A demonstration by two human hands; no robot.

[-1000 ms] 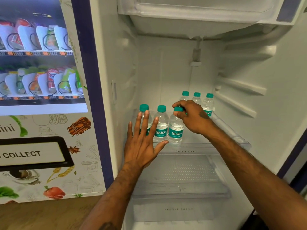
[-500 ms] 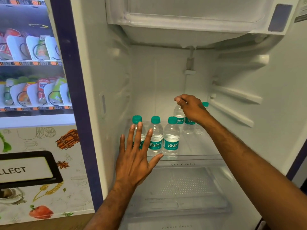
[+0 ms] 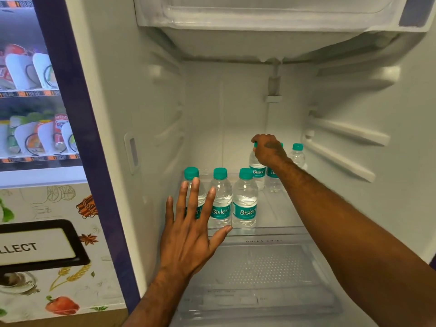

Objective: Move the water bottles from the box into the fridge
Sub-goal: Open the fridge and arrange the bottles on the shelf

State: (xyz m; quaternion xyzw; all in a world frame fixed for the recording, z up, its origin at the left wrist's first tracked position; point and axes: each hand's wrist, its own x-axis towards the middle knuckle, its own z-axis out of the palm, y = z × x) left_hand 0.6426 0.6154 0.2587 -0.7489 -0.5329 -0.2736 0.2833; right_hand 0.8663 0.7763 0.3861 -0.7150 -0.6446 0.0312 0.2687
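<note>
Head view: right hand [image 3: 267, 151] tidying the back row of bottles on the fridge shelf [image 3: 278, 230].

Head view again: taking the shelf's front lip as the landmark, three water bottles [image 3: 244, 200] stand just behind it in a tight row, probably packed close to leave room. Further back and to the right of them stand three more; the right hand is closed over the cap of the leftmost rear bottle [image 3: 256, 172], seemingly nudging it into line. The left hand [image 3: 188, 234] hovers spread and empty before the front-left bottle, likely guarding against a topple. Every bottle stands upright, long axis vertical, cap up. The box is out of sight.
</note>
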